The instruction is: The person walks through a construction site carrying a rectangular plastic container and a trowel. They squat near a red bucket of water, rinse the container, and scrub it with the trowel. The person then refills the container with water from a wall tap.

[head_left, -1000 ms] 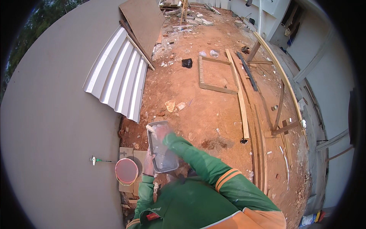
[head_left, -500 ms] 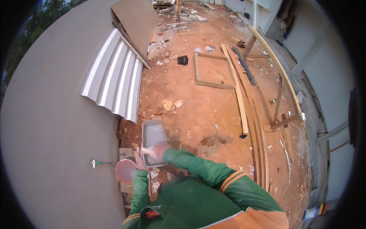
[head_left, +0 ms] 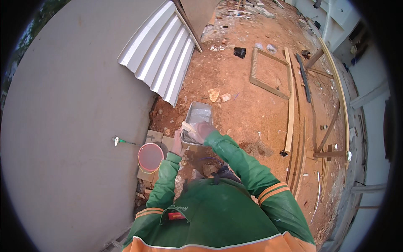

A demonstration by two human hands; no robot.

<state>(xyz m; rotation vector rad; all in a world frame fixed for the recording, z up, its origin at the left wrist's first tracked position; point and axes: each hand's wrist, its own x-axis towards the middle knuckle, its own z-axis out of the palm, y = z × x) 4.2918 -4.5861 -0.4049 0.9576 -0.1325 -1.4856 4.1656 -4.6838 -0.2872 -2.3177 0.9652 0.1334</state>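
A grey rectangular tub (head_left: 197,107) stands on the ground near the wall, with wet grey stuff inside. My left hand (head_left: 177,142) is closed on its left rim near the close corner. Over the near half of the tub, my right hand (head_left: 205,131) is smeared by motion and appears closed around a tool with a pale, wood-coloured flat part (head_left: 187,127); its other end is hidden. To the left of my left hand, a pinkish-red bucket (head_left: 150,157) with greyish contents sits on pale blocks (head_left: 153,137).
A smooth grey wall (head_left: 79,105) rises on the left, with a small green-and-white fitting (head_left: 117,140) sticking out. Corrugated white sheeting (head_left: 161,50) leans against it. A wooden frame (head_left: 270,89), long planks (head_left: 289,113) and a timber trestle (head_left: 329,154) lie or stand to the right.
My view has turned, so the tub, bucket and ground sit farther right and the tub higher. Both hands stay at the tub, and the pale tool part is tilted more steeply.
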